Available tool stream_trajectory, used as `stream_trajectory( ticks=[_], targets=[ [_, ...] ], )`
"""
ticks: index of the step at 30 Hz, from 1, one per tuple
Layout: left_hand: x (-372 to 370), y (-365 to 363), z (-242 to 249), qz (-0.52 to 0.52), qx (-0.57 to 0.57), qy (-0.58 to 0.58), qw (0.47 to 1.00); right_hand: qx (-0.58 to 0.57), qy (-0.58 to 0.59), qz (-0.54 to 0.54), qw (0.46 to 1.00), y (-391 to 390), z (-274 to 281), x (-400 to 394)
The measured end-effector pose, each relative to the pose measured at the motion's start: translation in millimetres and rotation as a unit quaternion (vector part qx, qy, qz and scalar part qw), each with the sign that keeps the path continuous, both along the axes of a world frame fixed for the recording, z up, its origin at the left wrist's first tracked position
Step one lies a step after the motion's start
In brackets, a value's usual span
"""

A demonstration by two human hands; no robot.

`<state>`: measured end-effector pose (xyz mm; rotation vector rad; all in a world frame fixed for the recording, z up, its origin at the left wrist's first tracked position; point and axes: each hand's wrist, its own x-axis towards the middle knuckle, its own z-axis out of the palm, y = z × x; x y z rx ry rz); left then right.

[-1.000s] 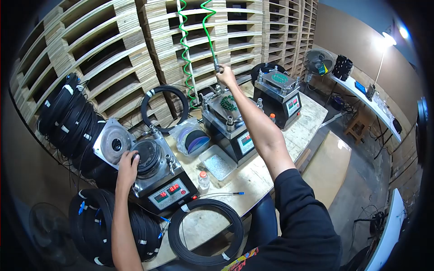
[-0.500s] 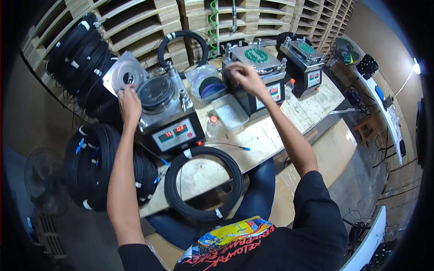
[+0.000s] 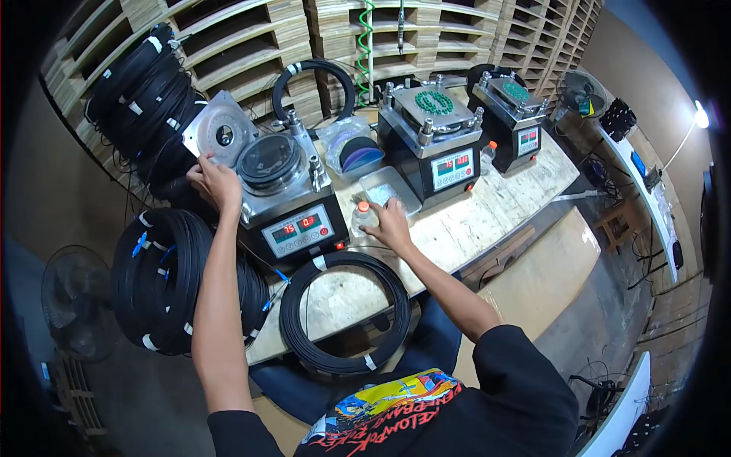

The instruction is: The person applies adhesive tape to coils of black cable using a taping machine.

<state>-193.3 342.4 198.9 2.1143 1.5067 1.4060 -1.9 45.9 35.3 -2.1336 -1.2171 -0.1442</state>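
My left hand (image 3: 216, 183) is closed at the lower corner of a square metal plate (image 3: 242, 131) with a round recessed centre. The plate stands tilted beside the nearest polishing machine (image 3: 298, 232), whose red digits are lit. A round black disc (image 3: 268, 158) lies on top of that machine. My right hand (image 3: 393, 226) is wrapped around a small clear bottle (image 3: 362, 221) with an orange cap, on the bench in front of a shallow clear tray (image 3: 412, 199). Part of the bottle is hidden by the fingers.
Coiled black cable (image 3: 292, 324) lies at the bench's front edge, and more cable coils (image 3: 152, 282) are stacked on the left. Two further machines (image 3: 426, 156) (image 3: 509, 126) stand to the right, with another orange-capped bottle (image 3: 488, 156) between them. Coloured discs (image 3: 359, 152) rest behind the tray.
My right hand has come down and left from beside the middle machine to the clear bottle and taken hold of it. My left hand has shifted slightly down along the metal plate.
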Motion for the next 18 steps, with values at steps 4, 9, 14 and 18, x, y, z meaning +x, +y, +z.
stream_trajectory(
  ticks=[4,9,14,18],
  targets=[
    [0,4,-4,-0.005,-0.017,-0.011,1.000,0.003,-0.006,-0.010,1.000,12,-9,0],
    [4,16,-16,-0.025,0.022,-0.052,0.998,0.129,0.007,-0.009,0.992,17,-17,9],
    [7,15,-17,-0.021,0.012,-0.060,0.998,0.297,0.334,0.060,0.893,31,41,24],
    [7,8,-11,-0.022,0.006,-0.065,0.998,0.275,0.323,0.104,0.900,48,111,36]
  ],
)
